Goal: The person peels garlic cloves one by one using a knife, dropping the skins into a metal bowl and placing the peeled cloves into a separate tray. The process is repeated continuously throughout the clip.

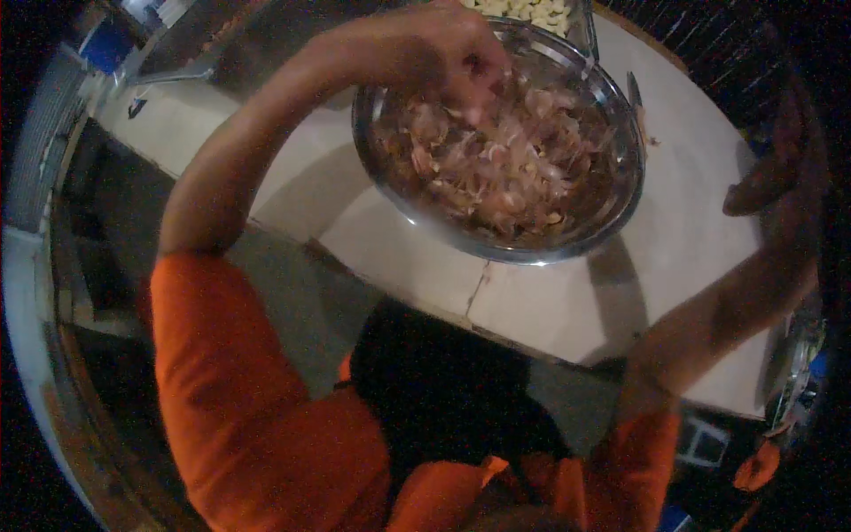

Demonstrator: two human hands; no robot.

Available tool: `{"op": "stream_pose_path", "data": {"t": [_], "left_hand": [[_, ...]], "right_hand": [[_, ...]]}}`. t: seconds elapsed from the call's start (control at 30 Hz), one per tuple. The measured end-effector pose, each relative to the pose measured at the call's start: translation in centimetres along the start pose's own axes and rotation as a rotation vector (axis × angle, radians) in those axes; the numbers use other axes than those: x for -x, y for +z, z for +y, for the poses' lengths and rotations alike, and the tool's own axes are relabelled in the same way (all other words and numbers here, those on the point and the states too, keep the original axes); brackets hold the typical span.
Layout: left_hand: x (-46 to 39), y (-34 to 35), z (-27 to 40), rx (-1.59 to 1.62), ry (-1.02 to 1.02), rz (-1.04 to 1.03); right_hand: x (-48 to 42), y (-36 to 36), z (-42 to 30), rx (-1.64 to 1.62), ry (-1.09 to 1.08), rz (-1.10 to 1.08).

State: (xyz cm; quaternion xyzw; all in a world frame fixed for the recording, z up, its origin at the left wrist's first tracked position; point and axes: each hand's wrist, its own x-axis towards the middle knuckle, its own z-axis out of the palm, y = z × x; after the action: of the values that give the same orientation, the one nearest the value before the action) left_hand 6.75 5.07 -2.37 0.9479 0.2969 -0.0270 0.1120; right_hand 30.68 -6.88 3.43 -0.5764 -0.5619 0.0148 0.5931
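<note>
A round stainless steel bowl (pixel 618 219) holds a heap of what look like papery garlic skins (pixel 512 166), with a few small cloves among them. My left hand (pixel 472 70) reaches over the bowl's far left side, its fingers curled down into the skins. Whether anything is pinched between those fingertips is hidden. Over at the right edge of the view, in deep shadow, my right hand (pixel 774 176) is stretched out by the table's far right side. Its thumb stands away from the fingers, and I see nothing in it.
Behind the bowl, a clear container (pixel 584 33) holds pale peeled cloves (pixel 525 10). A knife (pixel 635 93) lies right of the bowl on the light tabletop (pixel 691 166). A cracked seam runs to the table's near edge. Another long-handled item (pixel 176 74) lies at the far left.
</note>
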Motion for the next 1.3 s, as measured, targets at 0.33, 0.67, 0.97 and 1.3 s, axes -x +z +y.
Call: {"op": "stream_pose_path", "data": {"t": [0.33,0.67,0.97,1.3], "left_hand": [[-2.3,-3.7,-5.2,-0.202,-0.062,0.411],[-12.4,-6.3,-10.8,-0.494,-0.177,0.245],[-7.6,-22.0,-6.6,-0.649,-0.177,-0.066],[10.9,-15.3,-20.4,-0.43,-0.913,0.022]], "right_hand": [[-0.8,-1.5,-2.1,-0.014,0.064,0.028],[-3.4,-1.9,-4.3,0.168,0.16,0.144],[-6.0,-3.3,-0.2,0.254,0.033,0.055],[-6.3,-2.6,3.4,0.076,0.004,-0.028]]}}
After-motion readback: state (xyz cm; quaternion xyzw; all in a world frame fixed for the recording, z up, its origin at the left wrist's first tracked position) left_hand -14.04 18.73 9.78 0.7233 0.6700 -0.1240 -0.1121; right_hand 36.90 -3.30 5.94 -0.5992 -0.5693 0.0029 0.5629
